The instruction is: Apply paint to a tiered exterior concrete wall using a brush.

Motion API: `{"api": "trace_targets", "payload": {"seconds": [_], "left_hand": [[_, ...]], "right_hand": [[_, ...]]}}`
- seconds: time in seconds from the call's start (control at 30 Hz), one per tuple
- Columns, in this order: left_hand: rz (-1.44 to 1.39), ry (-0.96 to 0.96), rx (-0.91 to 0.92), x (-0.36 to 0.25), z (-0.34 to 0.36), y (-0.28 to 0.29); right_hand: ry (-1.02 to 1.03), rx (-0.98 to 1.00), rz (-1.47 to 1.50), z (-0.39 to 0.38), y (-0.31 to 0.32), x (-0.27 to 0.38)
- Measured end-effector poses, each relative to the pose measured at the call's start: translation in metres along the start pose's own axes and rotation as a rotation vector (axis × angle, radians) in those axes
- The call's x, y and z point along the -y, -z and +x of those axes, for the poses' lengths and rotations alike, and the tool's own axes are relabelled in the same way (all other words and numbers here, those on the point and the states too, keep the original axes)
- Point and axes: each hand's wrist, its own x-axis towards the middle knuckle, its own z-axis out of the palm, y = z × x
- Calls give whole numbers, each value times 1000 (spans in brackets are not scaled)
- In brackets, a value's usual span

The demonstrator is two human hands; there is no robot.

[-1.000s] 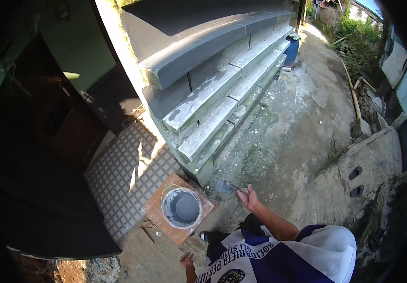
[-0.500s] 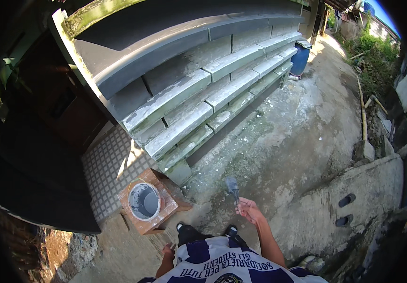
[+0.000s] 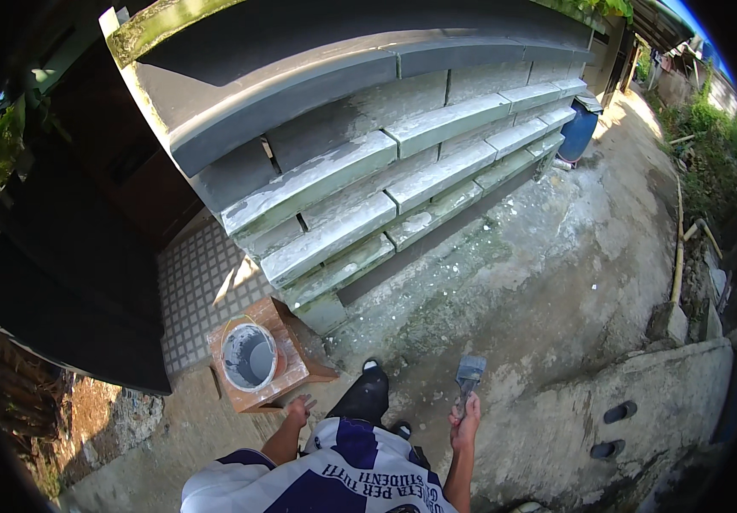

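A wide flat paintbrush with grey bristles is upright in my right hand, its handle pinched between my fingers and the bristles pointing away from me. My left hand hangs near my left leg with nothing in it, its fingers loosely stretched. Closest to that hand stands a bucket holding grey paint, its inner wall smeared with it. A reddish-brown wooden stool carries the bucket. Beyond it rises a stepped block wall; its upper ledge is dark grey, while the lower ledges look pale, patchy and greenish.
Rough concrete ground with white specks runs along the wall. A blue barrel stands at the wall's far end. To the left lies a checkered tile floor. A low concrete slab with two dark holes borders the right side.
My body has turned and one foot has stepped forward. The paintbrush has moved right and nearer to me, now held upright. My left hand has come up closer to the stool.
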Motion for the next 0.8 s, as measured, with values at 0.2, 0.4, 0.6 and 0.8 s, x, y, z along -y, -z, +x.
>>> {"api": "trace_targets", "payload": {"seconds": [0.2, 0.4, 0.6, 0.8], "left_hand": [[-117, 64, -120, -38, 41, -94], [66, -199, -162, -102, 60, -121], [-40, -291, -327, -134, 64, -101], [-295, -167, -495, -105, 38, -129]], "right_hand": [[43, 110, 12, 66, -29, 10], [-1, 150, 67, 147, -113, 54], [73, 246, -99, 204, -234, 113], [-31, 239, -92, 232, -297, 131]]}}
